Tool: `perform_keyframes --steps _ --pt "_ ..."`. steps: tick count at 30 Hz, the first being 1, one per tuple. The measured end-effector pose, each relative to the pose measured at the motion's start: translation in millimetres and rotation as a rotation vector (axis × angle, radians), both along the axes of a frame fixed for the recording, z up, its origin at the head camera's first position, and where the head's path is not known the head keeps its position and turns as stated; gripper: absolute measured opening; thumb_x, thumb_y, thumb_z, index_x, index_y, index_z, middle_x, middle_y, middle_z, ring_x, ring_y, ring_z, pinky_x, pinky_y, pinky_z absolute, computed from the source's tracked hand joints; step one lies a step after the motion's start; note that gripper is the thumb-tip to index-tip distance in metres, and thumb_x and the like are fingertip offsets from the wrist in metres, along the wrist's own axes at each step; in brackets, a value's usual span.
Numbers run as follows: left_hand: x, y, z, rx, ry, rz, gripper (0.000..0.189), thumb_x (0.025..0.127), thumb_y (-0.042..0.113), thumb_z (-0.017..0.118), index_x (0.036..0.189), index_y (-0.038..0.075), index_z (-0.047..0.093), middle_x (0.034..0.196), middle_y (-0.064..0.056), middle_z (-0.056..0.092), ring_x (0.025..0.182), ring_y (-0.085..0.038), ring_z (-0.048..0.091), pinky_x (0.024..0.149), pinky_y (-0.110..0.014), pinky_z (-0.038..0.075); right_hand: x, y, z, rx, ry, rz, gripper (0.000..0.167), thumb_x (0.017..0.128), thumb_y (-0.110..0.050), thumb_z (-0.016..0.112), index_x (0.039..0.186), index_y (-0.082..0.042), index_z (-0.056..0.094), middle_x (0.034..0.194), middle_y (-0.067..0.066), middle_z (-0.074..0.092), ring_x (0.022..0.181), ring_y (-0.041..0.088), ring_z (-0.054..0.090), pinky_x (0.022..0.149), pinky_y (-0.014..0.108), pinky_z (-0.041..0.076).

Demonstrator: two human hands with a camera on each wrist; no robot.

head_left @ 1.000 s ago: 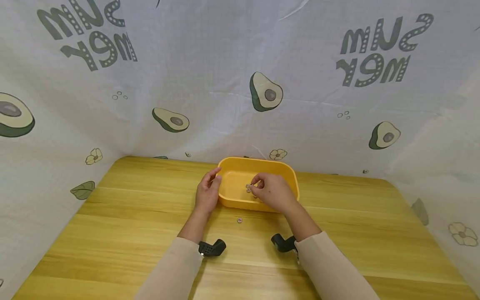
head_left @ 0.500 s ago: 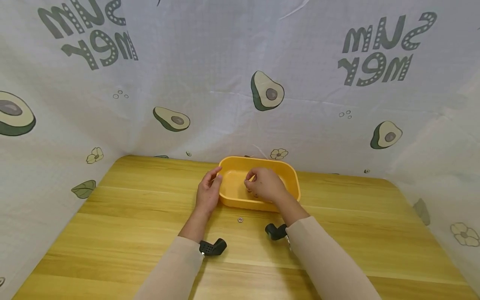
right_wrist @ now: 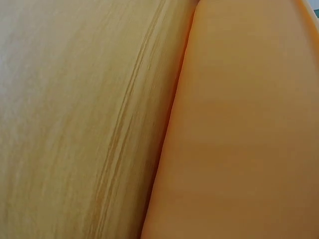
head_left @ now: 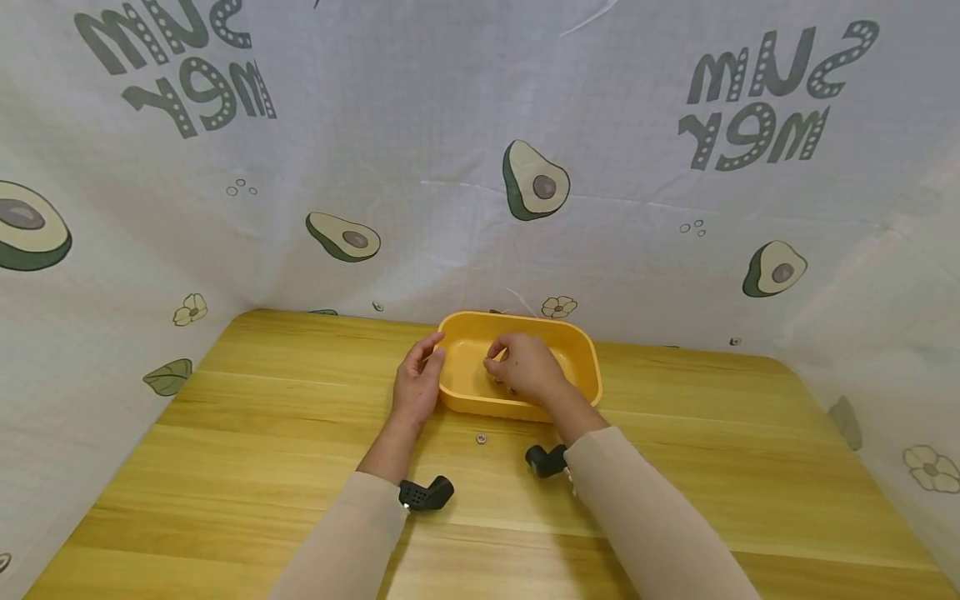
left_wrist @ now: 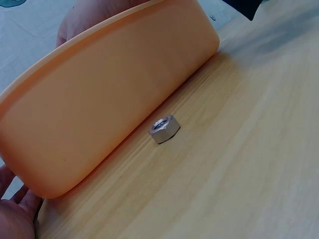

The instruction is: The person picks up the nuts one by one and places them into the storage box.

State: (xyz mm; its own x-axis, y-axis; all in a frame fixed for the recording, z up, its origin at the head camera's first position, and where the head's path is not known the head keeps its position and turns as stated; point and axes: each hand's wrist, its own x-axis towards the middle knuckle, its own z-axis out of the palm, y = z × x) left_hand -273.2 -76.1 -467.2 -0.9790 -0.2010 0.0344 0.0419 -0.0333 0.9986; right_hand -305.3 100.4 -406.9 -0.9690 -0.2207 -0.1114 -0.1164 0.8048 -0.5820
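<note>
In the head view, a yellow plastic bin [head_left: 472, 406] sits at the far middle of the table. My left hand [head_left: 417, 385] rests against its left end, fingers and thumb loosely extended at the rim. My right hand [head_left: 527, 367] reaches in over the near rim and pinches a small nut [head_left: 486, 361] between thumb and forefinger, low inside the bin. Other nuts [head_left: 512, 391] lie under that hand, partly hidden by it. A metal hex nut [left_wrist: 164, 129] lies flat on the table before the bin. The right wrist view shows only the bin's outer wall [right_wrist: 239, 124] and table.
The wooden table [head_left: 247, 467] ends at a white curtain [head_left: 435, 133] printed with avocados, close behind the bin. Black wrist cameras [head_left: 427, 494] stick out inward from both sleeves over the table.
My right hand has shifted left inside the bin with its pinched nut, its forearm swinging inward. My left hand, the bin and the nut on the table stay put.
</note>
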Motion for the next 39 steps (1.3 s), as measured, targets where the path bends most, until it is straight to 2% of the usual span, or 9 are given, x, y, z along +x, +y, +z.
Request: perform_keyframes --steps 5,15,23,32,39 --pt "-0.4 0.4 0.5 0.000 -0.004 -0.003 0.036 0.106 0.022 0.053 0.141 0.016 0.061 0.153 -0.008 0.052 0.144 -0.028 0.044 0.119 -0.048 0.040 0.7 0.1 -1.4 0.008 0.012 -0.008 0.016 0.095 -0.027 0.071 0.103 -0.013 0.070 0.071 0.002 0.068 0.053 0.018 0.059 0.053 0.027 0.049" --pt "0.0 1.9 0.7 -0.003 0.004 -0.003 0.036 0.107 0.022 0.053 0.141 0.015 0.061 0.153 -0.009 0.052 0.143 -0.029 0.045 0.118 -0.049 0.041 3.1 3.6 1.8 -0.010 0.000 -0.016 0.027 0.095 -0.031 0.071 0.114 -0.012 0.068 0.075 0.003 0.067 0.060 0.017 0.060 0.056 0.026 0.048" --pt "-0.8 1.7 -0.6 -0.002 -0.010 0.003 0.036 0.106 0.023 0.053 0.141 0.017 0.061 0.152 -0.009 0.053 0.140 -0.029 0.048 0.117 -0.049 0.042 9.6 4.6 5.8 -0.011 0.034 -0.019 0.026 0.096 -0.032 0.072 0.114 -0.014 0.068 0.079 0.004 0.066 0.062 0.018 0.060 0.057 0.026 0.049" --pt "-0.2 1.2 -1.4 -0.009 -0.003 0.010 0.036 0.106 0.022 0.054 0.140 0.016 0.062 0.153 -0.009 0.052 0.141 -0.030 0.047 0.116 -0.049 0.043 33.8 4.9 18.1 -0.073 0.122 0.009 0.022 0.094 -0.030 0.074 0.110 -0.014 0.071 0.071 0.002 0.063 0.054 0.017 0.053 0.050 0.025 0.042" --pt "0.0 0.8 -1.8 -0.008 -0.003 0.009 0.035 0.106 0.022 0.054 0.140 0.016 0.062 0.153 -0.009 0.053 0.141 -0.030 0.048 0.116 -0.049 0.043 60.0 3.5 24.6 -0.122 0.148 0.007 0.018 0.092 -0.028 0.076 0.105 -0.016 0.073 0.069 -0.002 0.063 0.057 0.016 0.051 0.053 0.026 0.043"
